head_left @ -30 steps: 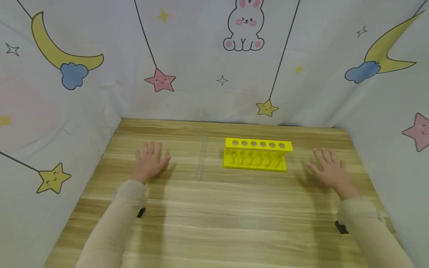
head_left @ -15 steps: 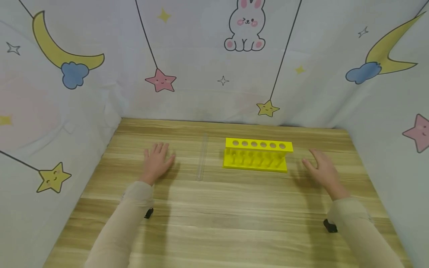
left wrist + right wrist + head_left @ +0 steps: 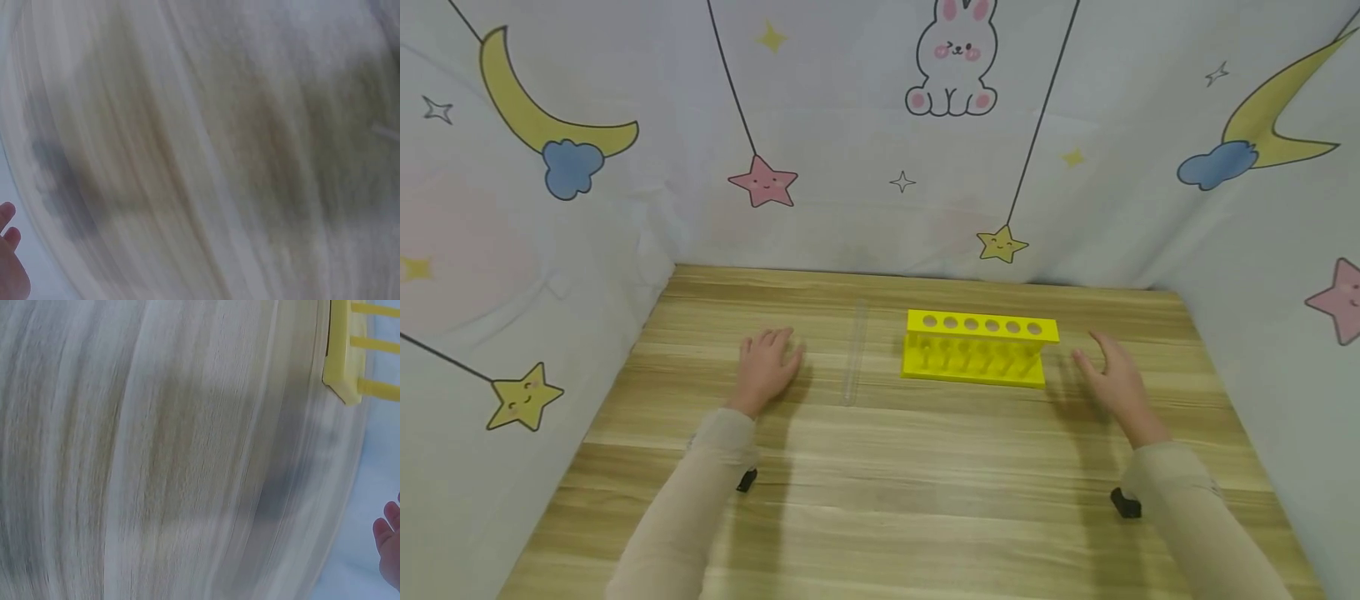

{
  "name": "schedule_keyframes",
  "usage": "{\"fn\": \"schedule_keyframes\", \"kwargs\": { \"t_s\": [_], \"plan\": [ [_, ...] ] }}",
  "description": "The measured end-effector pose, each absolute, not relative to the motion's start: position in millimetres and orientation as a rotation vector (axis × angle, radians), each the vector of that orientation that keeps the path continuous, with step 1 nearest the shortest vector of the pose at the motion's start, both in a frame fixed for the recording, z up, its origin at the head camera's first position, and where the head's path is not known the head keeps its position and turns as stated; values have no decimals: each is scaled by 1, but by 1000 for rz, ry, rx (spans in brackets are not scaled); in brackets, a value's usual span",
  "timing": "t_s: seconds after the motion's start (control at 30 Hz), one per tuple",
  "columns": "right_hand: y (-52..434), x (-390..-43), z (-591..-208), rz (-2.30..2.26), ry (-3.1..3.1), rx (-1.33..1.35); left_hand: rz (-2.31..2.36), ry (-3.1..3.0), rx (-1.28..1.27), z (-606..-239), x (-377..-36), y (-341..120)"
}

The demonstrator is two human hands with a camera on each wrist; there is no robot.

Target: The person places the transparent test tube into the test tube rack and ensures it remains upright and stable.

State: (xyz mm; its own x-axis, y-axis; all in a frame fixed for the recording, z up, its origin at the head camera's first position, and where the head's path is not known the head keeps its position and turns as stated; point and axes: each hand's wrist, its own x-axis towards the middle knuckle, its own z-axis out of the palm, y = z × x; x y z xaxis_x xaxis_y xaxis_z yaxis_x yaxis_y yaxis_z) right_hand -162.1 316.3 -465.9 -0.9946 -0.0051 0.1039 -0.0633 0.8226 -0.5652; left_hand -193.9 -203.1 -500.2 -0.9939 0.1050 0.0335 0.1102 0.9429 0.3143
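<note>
The fingers [image 3: 778, 337] of the left hand [image 3: 767, 367] are seen loosely extended and slightly bent, palm down just over the light wood-grain bench [image 3: 880, 500], and nothing is held in them. Just to the right of this hand, a clear, slender glass test tube [image 3: 853, 354] is seen lying flat on the bench, its length running from near to far; hand and tube are apart. The fingers [image 3: 1101, 343] of the right hand [image 3: 1116, 383] are held straight and relaxed, the hand turned partly on its edge with the thumb toward the middle, and nothing is grasped. Close to the left of this hand, a bright yellow plastic test-tube rack [image 3: 979, 350] with a row of six round holes in its top plate is seen standing upright on the bench, between the tube and the right hand; whether the thumb touches the rack's end cannot be told. In the right wrist view a corner of the yellow rack [image 3: 350, 356] is shown at the upper edge above the blurred wood, and fingertips [image 3: 390, 540] appear at the lower right. In the left wrist view only blurred wood grain and fingertips [image 3: 9, 250] at the lower left are shown. Both forearms are covered by beige sleeves [image 3: 692, 508]. The bench is enclosed on three sides by a pale fabric backdrop [image 3: 865, 125] printed with moons, stars, clouds and a rabbit.
</note>
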Motion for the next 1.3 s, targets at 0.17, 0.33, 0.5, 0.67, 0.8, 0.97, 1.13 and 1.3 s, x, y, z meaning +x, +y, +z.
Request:
{"fn": "schedule_keyframes", "kwargs": {
  "t_s": [0.17,0.33,0.5,0.67,0.8,0.97,1.13,1.3],
  "plan": [
    [310,-162,-466,984,-2877,9,-548,-3071,-184,-503,-193,-198],
    [305,-162,-464,1081,-2852,-42,-598,-3056,-221,-501,-193,-191],
    [302,-166,-462,1137,-2798,-78,-638,-3082,-238,-501,-195,-186],
    [299,-169,-461,1191,-2741,-112,-707,-3113,-218,-499,-196,-181],
    [296,-173,-461,1230,-2707,-122,-739,-3117,-203,-499,-197,-177],
    [293,-177,-460,1275,-2679,-125,-762,-3104,-210,-499,-199,-171],
    [290,-182,-460,1303,-2663,-132,-775,-3096,-207,-498,-201,-164],
    [288,-186,-463,1330,-2643,-142,-799,-3097,-205,-496,-202,-159]
  ]
}}
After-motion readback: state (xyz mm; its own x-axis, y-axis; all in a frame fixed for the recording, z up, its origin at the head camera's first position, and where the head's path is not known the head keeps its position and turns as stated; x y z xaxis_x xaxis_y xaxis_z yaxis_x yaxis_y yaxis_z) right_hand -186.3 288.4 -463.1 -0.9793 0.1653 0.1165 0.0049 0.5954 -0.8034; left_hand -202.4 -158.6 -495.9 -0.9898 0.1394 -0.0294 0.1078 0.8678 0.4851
